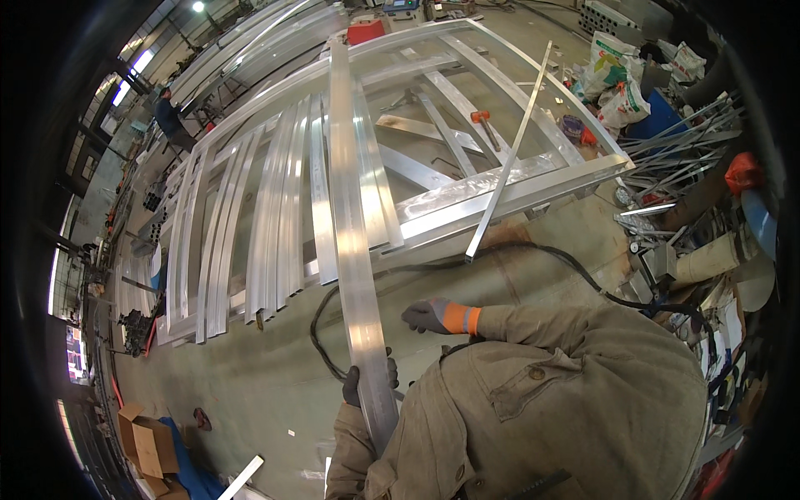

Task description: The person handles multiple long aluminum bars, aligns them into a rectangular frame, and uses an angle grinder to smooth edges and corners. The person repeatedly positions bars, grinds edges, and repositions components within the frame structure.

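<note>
A long flat aluminium bar (350,233) runs from the far frame down to my chest. My left hand (367,385), in a dark glove, is closed around its near end. My right hand (429,316), in a grey glove with an orange cuff, hovers just right of the bar with fingers slightly spread and nothing in it. The bar lies over a large aluminium frame (517,192) set flat above the concrete floor. Several loose aluminium profiles (275,225) lie side by side on the frame's left part. My khaki jacket hides the bar's very end.
A thin aluminium strip (510,154) leans across the frame's right side. A black cable (575,267) loops over the floor by my hands. An orange-handled hammer (484,123) lies under the frame. Scrap metal and bags (621,79) are piled at right, cardboard boxes (150,446) lower left, another person (169,117) far left.
</note>
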`<action>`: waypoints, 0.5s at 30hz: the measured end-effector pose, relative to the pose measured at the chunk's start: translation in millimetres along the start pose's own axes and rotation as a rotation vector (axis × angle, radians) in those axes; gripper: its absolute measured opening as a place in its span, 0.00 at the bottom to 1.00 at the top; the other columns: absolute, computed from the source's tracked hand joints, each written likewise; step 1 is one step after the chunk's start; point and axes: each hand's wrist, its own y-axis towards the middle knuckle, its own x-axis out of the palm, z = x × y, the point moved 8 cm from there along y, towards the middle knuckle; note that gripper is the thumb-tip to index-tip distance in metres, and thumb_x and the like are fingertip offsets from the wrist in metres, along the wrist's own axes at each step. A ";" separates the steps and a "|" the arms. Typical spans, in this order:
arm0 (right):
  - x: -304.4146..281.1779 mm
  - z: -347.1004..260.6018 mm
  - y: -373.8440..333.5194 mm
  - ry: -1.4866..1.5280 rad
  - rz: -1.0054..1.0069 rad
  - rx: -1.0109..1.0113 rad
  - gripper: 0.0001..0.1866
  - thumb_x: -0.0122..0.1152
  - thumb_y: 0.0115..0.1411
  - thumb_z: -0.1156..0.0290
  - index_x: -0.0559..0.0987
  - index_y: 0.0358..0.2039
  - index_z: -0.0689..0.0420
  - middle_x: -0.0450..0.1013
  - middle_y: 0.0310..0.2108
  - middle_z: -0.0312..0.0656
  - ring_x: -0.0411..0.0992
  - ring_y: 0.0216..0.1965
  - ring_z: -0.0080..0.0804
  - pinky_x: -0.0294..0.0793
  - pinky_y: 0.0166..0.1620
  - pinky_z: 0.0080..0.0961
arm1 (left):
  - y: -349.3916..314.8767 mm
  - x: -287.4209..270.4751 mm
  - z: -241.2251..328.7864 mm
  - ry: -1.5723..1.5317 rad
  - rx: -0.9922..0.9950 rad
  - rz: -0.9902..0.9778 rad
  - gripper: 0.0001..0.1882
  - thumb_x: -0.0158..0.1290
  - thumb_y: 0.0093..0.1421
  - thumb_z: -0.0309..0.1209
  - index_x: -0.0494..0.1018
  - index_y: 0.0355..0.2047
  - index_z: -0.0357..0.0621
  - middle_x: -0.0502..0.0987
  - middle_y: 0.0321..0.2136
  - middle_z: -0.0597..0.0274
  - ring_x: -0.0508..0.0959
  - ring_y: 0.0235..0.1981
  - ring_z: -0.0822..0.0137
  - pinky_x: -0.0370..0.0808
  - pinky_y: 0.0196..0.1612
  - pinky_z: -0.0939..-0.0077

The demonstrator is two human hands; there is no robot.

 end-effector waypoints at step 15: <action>-42.7 1.7 4.6 -0.044 -0.037 -0.033 0.29 0.57 0.74 0.44 0.85 0.55 0.58 0.86 0.44 0.44 0.84 0.41 0.34 0.82 0.49 0.35 | 31.5 -35.8 97.3 1.473 0.276 0.936 0.42 0.73 0.51 0.51 0.78 0.56 0.30 0.83 0.47 0.41 0.84 0.46 0.46 0.82 0.49 0.57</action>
